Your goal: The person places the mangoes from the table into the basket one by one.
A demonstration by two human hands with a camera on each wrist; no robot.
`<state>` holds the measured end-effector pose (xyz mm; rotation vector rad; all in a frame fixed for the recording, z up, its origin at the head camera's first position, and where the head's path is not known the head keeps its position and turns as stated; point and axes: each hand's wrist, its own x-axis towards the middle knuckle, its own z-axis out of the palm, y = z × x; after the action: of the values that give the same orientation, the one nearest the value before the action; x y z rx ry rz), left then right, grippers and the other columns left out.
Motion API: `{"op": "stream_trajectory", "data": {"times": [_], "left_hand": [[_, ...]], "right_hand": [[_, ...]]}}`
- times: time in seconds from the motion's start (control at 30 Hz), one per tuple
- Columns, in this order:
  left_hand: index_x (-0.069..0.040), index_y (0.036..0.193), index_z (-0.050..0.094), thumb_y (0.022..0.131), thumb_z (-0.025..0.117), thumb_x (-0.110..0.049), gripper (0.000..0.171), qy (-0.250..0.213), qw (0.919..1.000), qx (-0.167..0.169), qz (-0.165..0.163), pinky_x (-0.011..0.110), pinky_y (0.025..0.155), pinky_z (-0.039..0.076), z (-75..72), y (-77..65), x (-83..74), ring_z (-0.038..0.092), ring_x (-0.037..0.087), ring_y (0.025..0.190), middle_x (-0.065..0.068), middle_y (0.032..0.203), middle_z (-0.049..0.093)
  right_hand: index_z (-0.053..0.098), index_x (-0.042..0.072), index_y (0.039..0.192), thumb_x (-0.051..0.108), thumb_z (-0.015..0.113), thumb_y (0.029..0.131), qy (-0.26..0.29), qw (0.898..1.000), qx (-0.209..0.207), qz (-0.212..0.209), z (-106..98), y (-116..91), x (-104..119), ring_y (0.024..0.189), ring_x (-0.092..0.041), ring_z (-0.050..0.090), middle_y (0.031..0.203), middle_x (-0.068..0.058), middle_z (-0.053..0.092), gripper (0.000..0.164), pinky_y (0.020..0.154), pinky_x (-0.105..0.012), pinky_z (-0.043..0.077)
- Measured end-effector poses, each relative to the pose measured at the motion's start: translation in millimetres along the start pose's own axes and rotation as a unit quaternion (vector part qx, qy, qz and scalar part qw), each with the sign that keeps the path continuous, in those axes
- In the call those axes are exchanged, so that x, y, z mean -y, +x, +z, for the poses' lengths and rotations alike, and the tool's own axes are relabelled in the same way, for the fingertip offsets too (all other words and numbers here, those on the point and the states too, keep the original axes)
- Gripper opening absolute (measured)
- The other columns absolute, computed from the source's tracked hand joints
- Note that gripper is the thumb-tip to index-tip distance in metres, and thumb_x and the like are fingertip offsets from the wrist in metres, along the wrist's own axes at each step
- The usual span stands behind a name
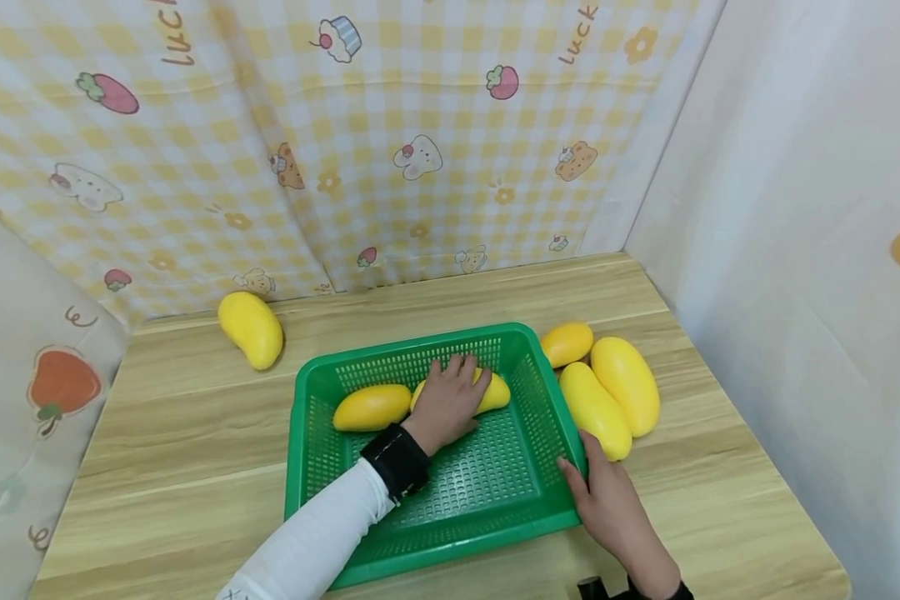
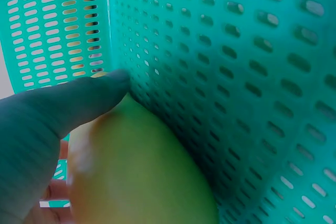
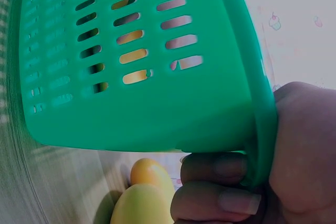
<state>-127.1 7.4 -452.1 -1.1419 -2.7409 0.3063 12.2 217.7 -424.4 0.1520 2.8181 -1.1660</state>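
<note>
Your green basket is sitting open side up, slotted plastic walls, with its right rim gripped in your right hand. The smooth yellow mango you've got in your left hand lies lengthwise near the back wall, middle covered up. A slightly more orangey mango lies inside too, just left of it.

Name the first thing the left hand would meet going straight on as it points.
Holding a yellow mango, the left hand would likely meet the green basket's far wall first, though the gap's depth is unclear.
</note>
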Motion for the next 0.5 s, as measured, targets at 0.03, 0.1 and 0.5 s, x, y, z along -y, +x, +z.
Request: {"op": "stream_trajectory", "data": {"times": [0.03, 0.1, 0.5], "left_hand": [[-0.015, 0.136, 0.051, 0.073, 0.074, -0.058, 0.080, -0.001, 1.0000, 0.002, -0.001, 0.048, 0.088, 0.045, -0.5, 0.1, 0.1, 0.047, 0.030, 0.114, 0.014, 0.127, 0.050], [-0.014, 0.137, 0.050, 0.074, 0.074, -0.058, 0.080, -0.006, 1.0000, 0.004, 0.000, 0.048, 0.088, 0.044, -1.9, 0.2, 0.4, 0.047, 0.030, 0.115, 0.014, 0.128, 0.050], [-0.015, 0.134, 0.052, 0.075, 0.075, -0.053, 0.074, -0.052, 0.9986, 0.012, -0.003, 0.053, 0.090, 0.042, -18.6, -2.3, 10.3, 0.047, 0.033, 0.113, 0.014, 0.125, 0.051]], "right_hand": [[0.040, -0.004, 0.134, 0.013, 0.058, 0.096, 0.000, 1.000, -0.001, -0.002, 0, 0, 0, 0.077, -0.016, 0.062, 0.097, -0.015, 0.065, 0.045, 0.063, -0.033, 0.051], [0.041, -0.004, 0.133, 0.012, 0.058, 0.096, 0.000, 1.000, -0.003, -0.005, 0, 0, -1, 0.078, -0.017, 0.062, 0.098, -0.016, 0.065, 0.044, 0.064, -0.034, 0.052], [0.040, -0.004, 0.134, 0.012, 0.059, 0.096, 0.001, 1.000, -0.005, -0.016, 0, -1, -2, 0.080, -0.019, 0.062, 0.099, -0.016, 0.065, 0.045, 0.065, -0.035, 0.052]]}}
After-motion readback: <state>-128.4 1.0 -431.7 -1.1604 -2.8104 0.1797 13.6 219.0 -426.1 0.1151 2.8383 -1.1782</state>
